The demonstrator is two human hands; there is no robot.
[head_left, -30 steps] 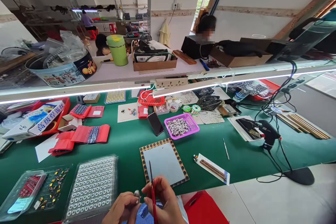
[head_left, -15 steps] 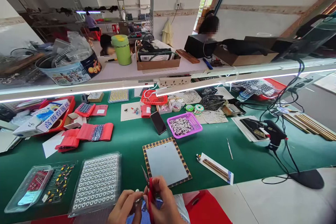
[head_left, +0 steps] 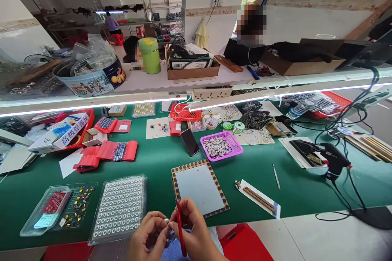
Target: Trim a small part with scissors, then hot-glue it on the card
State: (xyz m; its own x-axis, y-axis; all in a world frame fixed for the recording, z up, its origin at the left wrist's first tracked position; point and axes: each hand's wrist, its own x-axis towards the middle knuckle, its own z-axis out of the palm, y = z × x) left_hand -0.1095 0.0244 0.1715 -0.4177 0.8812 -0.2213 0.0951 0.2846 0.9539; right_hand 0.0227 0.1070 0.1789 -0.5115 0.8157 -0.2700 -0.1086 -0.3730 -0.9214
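Grip closed on both sides: the right hand (head_left: 191, 222) clenches a red-handled tool (head_left: 180, 232), its handle running down past the palm and its working end not readable. The left hand (head_left: 150, 232) pinches a small silvery part (head_left: 167, 221) at the fingertips, just beside the right hand's fingers, above a blue striped shirt (head_left: 173, 248). Part's shape is too small and too covered to tell.

Containers: a clear blister tray (head_left: 119, 208) holds rows of white rings, its near corner just under the left hand. A clear plastic tray (head_left: 76, 206) to its left holds small yellow-and-dark components. A magenta basket (head_left: 221, 146) is heaped with small silvery-and-dark pieces. Contents of a red basket (head_left: 179, 112) are hard to make out.

Both hands sit at the near edge of a green mat (head_left: 153, 171), forearms cut off by the lower frame. The right hand overlaps the lower corner of a dotted-border board (head_left: 200, 187). Green mat shows between that board and a smartphone (head_left: 190, 142). A light bar (head_left: 92, 108) crosses the far side of the bench.
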